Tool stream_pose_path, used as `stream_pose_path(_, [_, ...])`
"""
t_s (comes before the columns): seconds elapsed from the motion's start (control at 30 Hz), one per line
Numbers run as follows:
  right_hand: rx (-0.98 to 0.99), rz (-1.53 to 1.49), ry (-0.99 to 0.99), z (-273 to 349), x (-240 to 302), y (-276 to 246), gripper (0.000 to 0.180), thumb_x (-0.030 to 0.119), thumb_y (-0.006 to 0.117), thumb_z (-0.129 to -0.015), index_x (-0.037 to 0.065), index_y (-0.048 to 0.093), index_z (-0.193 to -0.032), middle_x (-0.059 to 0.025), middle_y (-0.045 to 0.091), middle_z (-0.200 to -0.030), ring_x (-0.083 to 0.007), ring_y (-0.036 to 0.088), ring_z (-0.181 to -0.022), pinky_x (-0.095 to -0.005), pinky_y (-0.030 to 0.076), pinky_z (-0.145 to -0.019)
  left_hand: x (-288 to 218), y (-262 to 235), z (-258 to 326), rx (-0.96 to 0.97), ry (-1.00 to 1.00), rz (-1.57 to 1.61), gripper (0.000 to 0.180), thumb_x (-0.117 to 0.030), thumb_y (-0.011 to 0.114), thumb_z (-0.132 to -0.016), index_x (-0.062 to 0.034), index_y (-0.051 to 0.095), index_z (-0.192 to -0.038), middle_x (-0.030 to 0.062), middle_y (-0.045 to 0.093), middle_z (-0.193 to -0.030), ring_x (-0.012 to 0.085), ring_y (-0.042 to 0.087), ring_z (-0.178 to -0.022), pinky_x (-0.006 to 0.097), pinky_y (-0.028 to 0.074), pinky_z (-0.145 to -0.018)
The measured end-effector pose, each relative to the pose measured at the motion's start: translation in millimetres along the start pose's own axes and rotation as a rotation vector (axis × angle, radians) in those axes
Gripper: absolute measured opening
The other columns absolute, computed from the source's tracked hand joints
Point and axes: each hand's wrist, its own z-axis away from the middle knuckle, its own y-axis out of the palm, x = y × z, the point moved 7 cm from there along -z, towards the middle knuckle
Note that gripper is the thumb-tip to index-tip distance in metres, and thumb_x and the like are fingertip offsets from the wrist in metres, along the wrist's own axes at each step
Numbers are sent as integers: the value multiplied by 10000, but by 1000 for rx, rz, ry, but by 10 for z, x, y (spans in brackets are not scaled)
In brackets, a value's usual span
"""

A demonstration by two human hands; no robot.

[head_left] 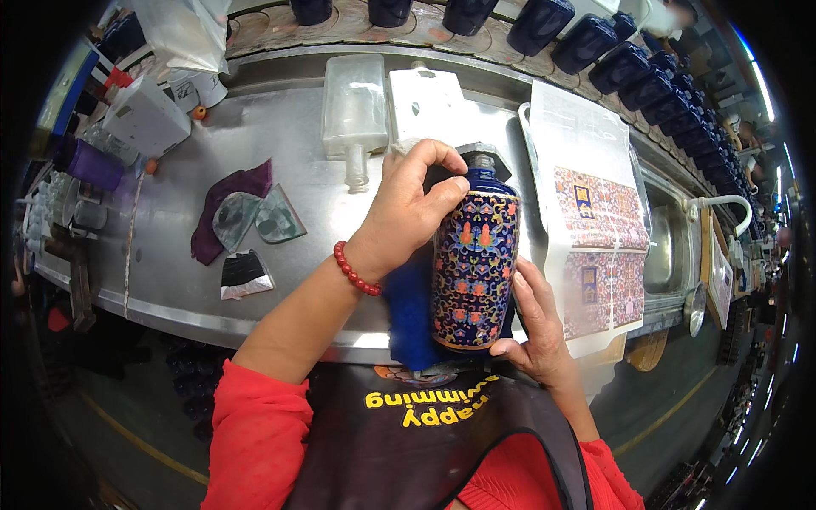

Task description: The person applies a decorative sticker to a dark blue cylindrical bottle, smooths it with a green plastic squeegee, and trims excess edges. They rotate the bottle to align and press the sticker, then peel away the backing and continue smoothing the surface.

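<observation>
A dark blue bottle (476, 263) with a colourful floral pattern around its body stands slightly tilted in front of me, its neck pointing away. My left hand (406, 204), with a red bead bracelet (355, 270) on the wrist, is closed at the bottle's upper left. Its thumb and index finger press near the shoulder; the other fingers are hidden behind. Low on the right side, my right hand (540, 327) supports the bottle, thumb by the base. Beneath and to the left lies a blue cloth (411, 319). Printed floral sheets (586, 255) on white backing paper lie to the right.
A clear glass bottle (353, 106) lies beyond my left hand, beside a white container (427, 102). Cloth and film pieces (228, 204) lie on the metal table (314, 212). A sink (669, 255) is at the right. Several blue bottles (540, 25) line a conveyor at the back.
</observation>
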Motion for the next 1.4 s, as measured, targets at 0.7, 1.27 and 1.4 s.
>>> stream_pose_path(0.7, [2,-12,0,-10,-1,2,936,475,797,-828,30,403,-1552,-277,373,-1572,-450,430,-1417,-498,392,-1144,-46,8,-37,93,60,-119,204,-174,611,-1008,-40,593,-1160,19,566,-1142,105,538,-1088,268,459,-954])
stream_pose_path(1.27, [6,-34,5,-5,-5,8,915,471,787,-849,23,404,-1550,-285,373,-1570,-452,419,-1427,-502,378,-1154,-280,49,4,-78,215,-403,293,-302,726,-894,-68,652,-1054,96,669,-1010,287,509,-1069,420,390,-1002])
stream_pose_path(1.4, [10,-25,11,1,-11,5,916,466,793,-843,21,411,-1547,-284,372,-1572,-449,420,-1427,-498,378,-1155,-262,47,-17,-66,204,-371,272,-281,712,-901,-65,653,-1056,94,668,-1008,280,510,-1061,413,389,-997])
